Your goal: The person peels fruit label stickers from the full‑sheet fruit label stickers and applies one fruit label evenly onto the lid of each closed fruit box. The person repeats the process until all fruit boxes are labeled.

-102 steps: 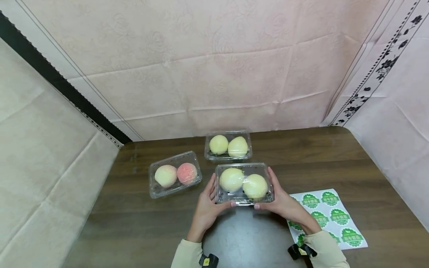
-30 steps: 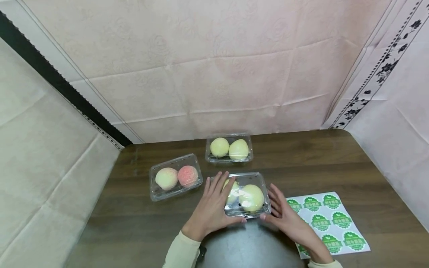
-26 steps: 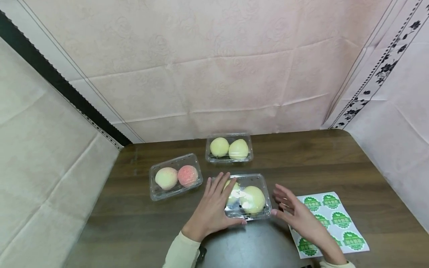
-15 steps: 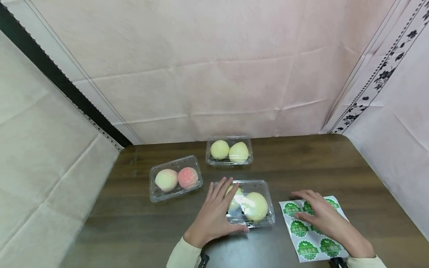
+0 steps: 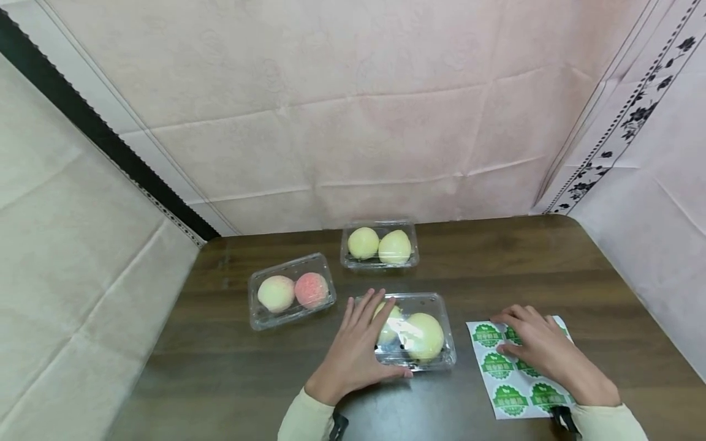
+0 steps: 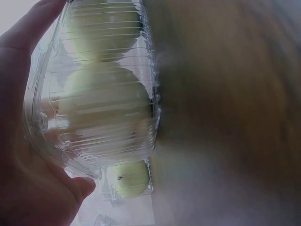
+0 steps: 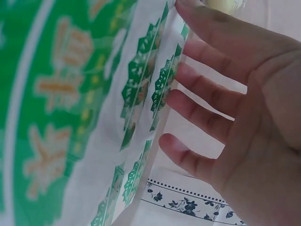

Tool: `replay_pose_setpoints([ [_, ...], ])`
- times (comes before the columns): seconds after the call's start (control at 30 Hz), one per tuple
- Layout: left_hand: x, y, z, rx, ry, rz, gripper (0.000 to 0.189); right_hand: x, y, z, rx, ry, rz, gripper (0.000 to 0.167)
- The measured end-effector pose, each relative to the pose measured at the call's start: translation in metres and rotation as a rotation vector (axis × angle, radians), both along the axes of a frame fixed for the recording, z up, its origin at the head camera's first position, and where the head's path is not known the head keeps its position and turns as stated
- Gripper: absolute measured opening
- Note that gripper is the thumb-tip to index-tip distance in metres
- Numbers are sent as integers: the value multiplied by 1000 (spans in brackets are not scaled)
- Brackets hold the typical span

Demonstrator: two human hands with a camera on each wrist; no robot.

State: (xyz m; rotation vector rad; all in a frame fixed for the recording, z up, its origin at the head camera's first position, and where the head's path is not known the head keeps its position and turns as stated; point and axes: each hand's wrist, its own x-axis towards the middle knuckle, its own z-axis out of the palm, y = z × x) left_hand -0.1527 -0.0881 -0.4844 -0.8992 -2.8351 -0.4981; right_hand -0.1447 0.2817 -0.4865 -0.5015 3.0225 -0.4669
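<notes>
A clear lidded plastic container (image 5: 441, 364) with two pale green round fruits (image 5: 423, 337) lies on the wooden table. My left hand (image 5: 355, 355) rests on its left end, with spread fingers over the lid and the thumb along the front edge. In the left wrist view, the container (image 6: 108, 146) stands close against the palm, and fingertips show through the plastic. My right hand (image 5: 543, 349) is over a white sheet of round green stickers (image 5: 510, 398), its bent fingers at the sheet. In the right wrist view, the fingertips touch the sticker sheet (image 7: 108, 141).
Another clear container (image 5: 380, 264) with two pale green fruits stands at the table's back edge. To the left lies a third container (image 5: 265, 320), holding one whitish and one pink fruit. Pale cloth walls (image 5: 386, 135) close in the table (image 5: 231, 361) behind and at the sides.
My right hand has left the container and moved right onto the sticker sheet, its fingers bending. My left hand has shifted onto the lid. The container, earlier between both hands, sits slightly nearer me.
</notes>
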Motion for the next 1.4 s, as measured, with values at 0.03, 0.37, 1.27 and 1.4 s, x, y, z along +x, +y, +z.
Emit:
replay_pose_setpoints([
  [0.03, 0, 0, 0, 4, -5, 3, 126, 0, 0, 0, -6, 3, 1, 48],
  [0.37, 2, 0, 2, -8, 5, 11, 126, 1, -3, 4, -47, 59, 26, 36],
  [1.27, 21, 42, 35, 762, -227, 45, 32, 17, -25, 89, -245, -31, 267, 32],
  [1.4, 25, 51, 44, 974, -534, 58, 20, 19, -38, 96, -260, 3, 227, 31],
])
